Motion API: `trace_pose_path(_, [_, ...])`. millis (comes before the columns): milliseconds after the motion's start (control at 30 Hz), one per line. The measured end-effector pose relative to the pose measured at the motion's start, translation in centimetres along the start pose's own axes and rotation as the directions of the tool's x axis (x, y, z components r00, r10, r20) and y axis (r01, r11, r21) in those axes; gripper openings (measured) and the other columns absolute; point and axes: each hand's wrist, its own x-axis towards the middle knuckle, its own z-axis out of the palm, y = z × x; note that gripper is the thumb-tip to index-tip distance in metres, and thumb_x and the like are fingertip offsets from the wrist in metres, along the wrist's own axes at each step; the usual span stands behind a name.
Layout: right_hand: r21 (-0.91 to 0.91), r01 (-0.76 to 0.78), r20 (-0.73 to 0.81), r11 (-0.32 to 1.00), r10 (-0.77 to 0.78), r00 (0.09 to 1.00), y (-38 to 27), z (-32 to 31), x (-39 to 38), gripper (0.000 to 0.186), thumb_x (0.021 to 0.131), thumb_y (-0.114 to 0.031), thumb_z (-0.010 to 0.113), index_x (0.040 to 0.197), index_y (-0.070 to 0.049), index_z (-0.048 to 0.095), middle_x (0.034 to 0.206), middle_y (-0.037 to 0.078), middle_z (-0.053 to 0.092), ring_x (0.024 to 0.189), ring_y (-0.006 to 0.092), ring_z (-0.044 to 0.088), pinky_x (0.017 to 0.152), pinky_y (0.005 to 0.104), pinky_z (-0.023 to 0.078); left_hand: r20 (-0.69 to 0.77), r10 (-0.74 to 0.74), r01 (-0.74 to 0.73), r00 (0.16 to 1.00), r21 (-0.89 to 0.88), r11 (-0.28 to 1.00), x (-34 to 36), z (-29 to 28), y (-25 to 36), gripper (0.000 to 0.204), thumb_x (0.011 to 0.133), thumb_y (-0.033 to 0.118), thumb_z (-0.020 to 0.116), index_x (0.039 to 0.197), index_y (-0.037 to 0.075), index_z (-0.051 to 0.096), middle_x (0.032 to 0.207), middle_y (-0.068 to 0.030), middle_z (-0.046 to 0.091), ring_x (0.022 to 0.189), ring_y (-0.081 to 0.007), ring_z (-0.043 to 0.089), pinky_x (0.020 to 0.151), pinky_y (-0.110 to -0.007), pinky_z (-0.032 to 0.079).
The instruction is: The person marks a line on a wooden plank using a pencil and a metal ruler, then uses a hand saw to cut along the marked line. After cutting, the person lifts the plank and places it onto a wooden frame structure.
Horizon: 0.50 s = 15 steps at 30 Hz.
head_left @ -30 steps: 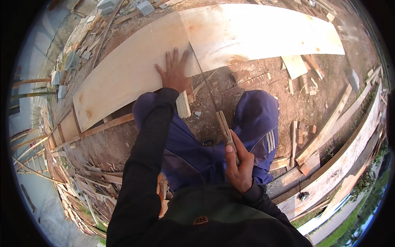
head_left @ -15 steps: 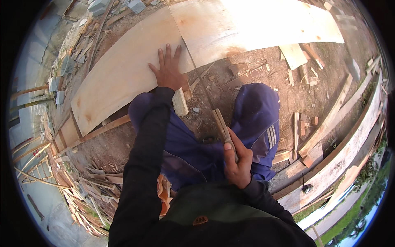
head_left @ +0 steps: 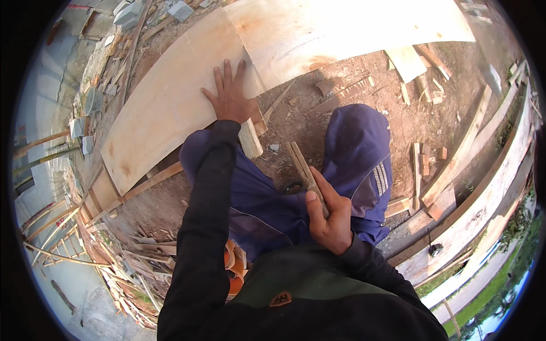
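My left hand (head_left: 231,98) lies flat on a pale plywood sheet (head_left: 165,94), fingers spread, just left of a straight line that runs across the sheet to its near edge. Between my knees, my right hand (head_left: 331,219) is closed round the wooden handle of a handsaw (head_left: 306,175). The handle tilts up and left, toward the sheet. Its thin blade cannot be made out at this moment. A short wood block (head_left: 249,138) juts from under the sheet's near edge, below my left wrist.
Timber offcuts (head_left: 424,88) and a small plywood piece (head_left: 406,63) lie on the dirt at right. Long boards (head_left: 463,150) run along the right side. Scrap wood (head_left: 151,256) and grey blocks (head_left: 129,12) lie at left. An orange object (head_left: 236,273) sits by my left hip.
The saw blade, earlier seen reaching from the handle to the plywood, no longer shows. My right hand and the handle have shifted slightly; my left hand stays flat on the sheet.
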Motion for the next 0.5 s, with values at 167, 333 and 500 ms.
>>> trace_pose_path(167, [0.021,-0.002,0.0,1.0,0.002,1.0,0.8,0.6,2.4,0.045,0.1,-0.011,0.06,0.14,0.007,0.056,0.094,0.022,0.076,0.086,0.0214,0.076,0.078,0.0317,0.056,-0.025,0.012,-0.012,1.0,0.02,1.0,-0.1,0.3,0.0,0.108,0.074,0.037,0.083,0.163,0.037,0.023,0.173,-0.0048,0.013,0.159,-0.037,0.011,0.11,-0.084,0.013])
trace_pose_path(333, [0.01,0.002,0.019,1.0,-0.002,1.0,1.1,-0.2,0.9,0.045,0.099,-0.011,0.06,0.14,0.007,0.055,0.093,0.023,0.075,0.083,0.0217,0.076,0.075,0.0326,0.056,-0.001,0.002,-0.002,1.0,0.029,1.0,-0.3,0.3,-0.3,0.106,0.076,0.039,0.082,0.164,0.035,0.023,0.173,-0.0061,0.013,0.159,-0.0371,0.011,0.11,-0.083,0.014])
trace_pose_path(500, [0.006,-0.023,0.009,1.0,0.023,1.0,0.1,0.6,2.9,0.045,0.098,-0.012,0.062,0.138,0.007,0.056,0.092,0.027,0.073,0.08,0.0307,0.077,0.074,0.0348,0.057,-0.047,0.03,-0.027,0.998,0.049,0.998,-0.2,0.6,-0.4,0.105,0.076,0.042,0.082,0.163,0.035,0.024,0.172,-0.0073,0.015,0.158,-0.0381,0.011,0.11,-0.084,0.014])
